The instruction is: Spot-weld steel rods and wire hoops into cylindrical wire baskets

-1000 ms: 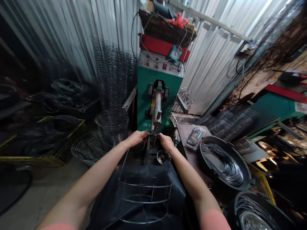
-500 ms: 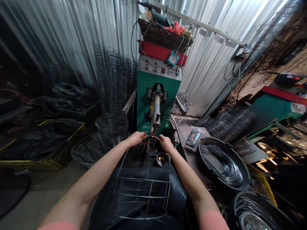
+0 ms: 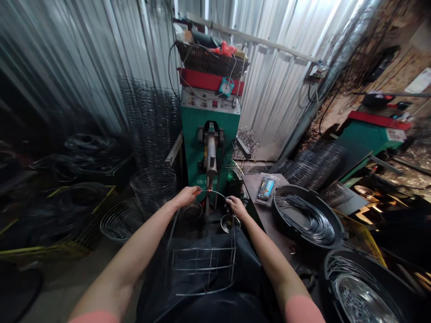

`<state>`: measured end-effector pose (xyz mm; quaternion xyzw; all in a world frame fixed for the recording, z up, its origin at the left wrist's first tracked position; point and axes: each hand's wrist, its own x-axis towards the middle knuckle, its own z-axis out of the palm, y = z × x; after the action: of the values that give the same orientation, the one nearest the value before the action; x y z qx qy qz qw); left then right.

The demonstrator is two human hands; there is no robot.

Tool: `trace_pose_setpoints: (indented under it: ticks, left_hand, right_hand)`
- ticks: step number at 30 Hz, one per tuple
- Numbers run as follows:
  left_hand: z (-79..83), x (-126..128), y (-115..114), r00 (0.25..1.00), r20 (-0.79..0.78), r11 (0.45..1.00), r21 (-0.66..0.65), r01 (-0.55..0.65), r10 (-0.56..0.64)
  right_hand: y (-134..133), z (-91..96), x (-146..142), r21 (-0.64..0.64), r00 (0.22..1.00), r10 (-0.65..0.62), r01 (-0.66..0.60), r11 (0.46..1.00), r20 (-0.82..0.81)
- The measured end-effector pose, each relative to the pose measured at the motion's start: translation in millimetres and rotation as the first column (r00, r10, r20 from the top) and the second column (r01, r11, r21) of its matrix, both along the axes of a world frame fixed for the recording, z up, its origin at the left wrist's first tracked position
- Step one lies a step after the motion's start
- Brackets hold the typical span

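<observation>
Now the left hand (image 3: 184,196) and right hand (image 3: 236,207) grip the wire basket's rim (image 3: 215,192), further apart, glowing where it meets the spot welder (image 3: 191,143)

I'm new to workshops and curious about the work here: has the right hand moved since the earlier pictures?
Yes. The right hand has moved rightward and slightly down in the view, farther from the green welder.

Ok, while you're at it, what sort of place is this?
Probably a small wire-goods workshop: a green spot-welding machine, a black tub of wire hoops, and stacked wire mesh cylinders against corrugated metal walls.
</observation>
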<state>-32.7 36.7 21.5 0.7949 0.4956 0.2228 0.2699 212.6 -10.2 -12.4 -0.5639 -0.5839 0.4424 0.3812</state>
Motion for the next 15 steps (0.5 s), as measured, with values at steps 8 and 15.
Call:
trace_pose_setpoints:
  ticks: [8, 15]
  left_hand:
    - [-0.4, 7, 0, 0.999, 0.013, 0.996, -0.088, -0.028, 0.030]
    - [-9.3, 3, 3, 0.997, 0.052, 0.990, -0.131, -0.043, 0.050]
  right_hand:
    - [5, 5.6, 3, 0.005, 0.992, -0.058, 0.057, 0.998, 0.108]
    - [-73, 36.0, -1, 0.291, 0.908, -0.033, -0.099, 0.952, 0.418]
